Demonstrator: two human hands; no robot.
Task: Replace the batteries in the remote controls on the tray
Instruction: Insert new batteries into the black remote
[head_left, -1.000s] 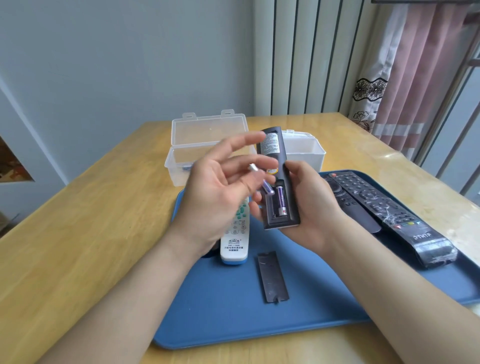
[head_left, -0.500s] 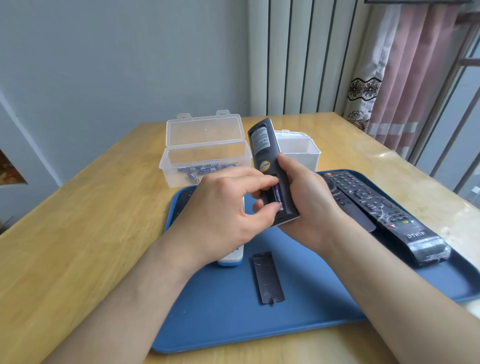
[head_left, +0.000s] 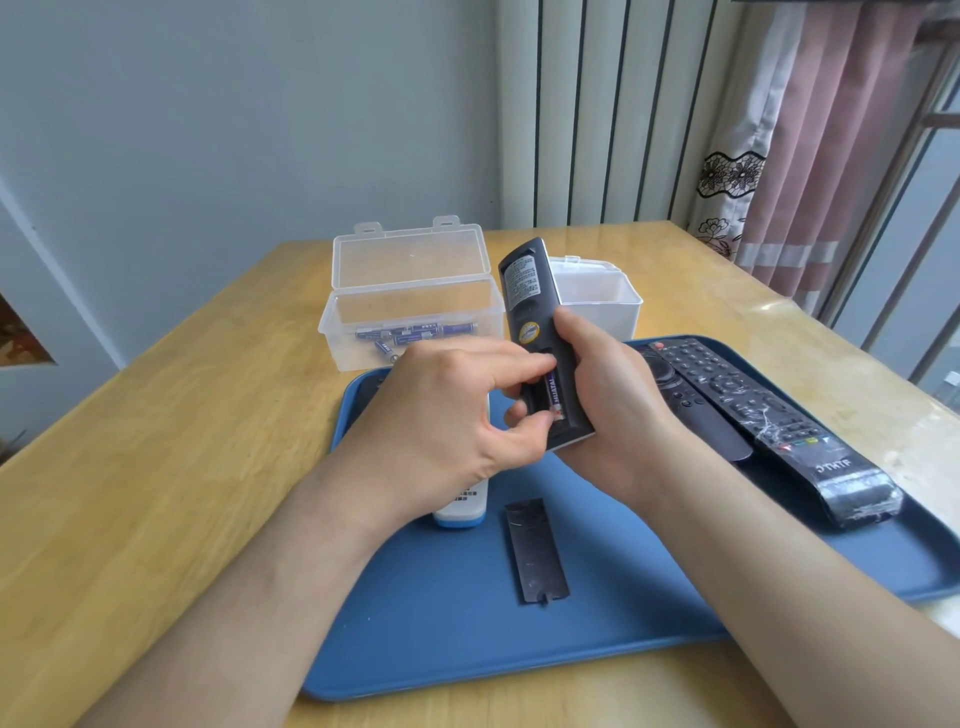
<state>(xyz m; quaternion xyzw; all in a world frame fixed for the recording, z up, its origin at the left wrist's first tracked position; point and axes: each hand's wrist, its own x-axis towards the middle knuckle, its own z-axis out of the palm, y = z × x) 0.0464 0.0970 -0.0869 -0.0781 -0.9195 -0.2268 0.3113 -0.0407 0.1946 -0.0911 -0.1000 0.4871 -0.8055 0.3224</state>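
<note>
My right hand (head_left: 613, 405) grips a black remote (head_left: 524, 280) above the blue tray (head_left: 441, 623), its back facing me and its battery compartment open. A purple battery (head_left: 556, 391) lies in the compartment. My left hand (head_left: 452, 415) pinches that battery, index fingertip at its far end and thumb at its near end. The slot beside it looks dark. The remote's black battery cover (head_left: 535, 551) lies flat on the tray in front of my hands. A white remote (head_left: 465, 506) lies on the tray, mostly hidden under my left hand.
Two more black remotes (head_left: 727, 384) lie on the tray's right side, one wrapped in plastic film. Behind the tray stand an open clear box (head_left: 410, 270) holding several purple batteries (head_left: 415, 332) and a second clear box (head_left: 597, 301). Wooden table all around.
My left hand, which held a loose battery above the remote, came down onto the compartment; its index finger and thumb now pinch the battery there. My right hand tilted the remote slightly.
</note>
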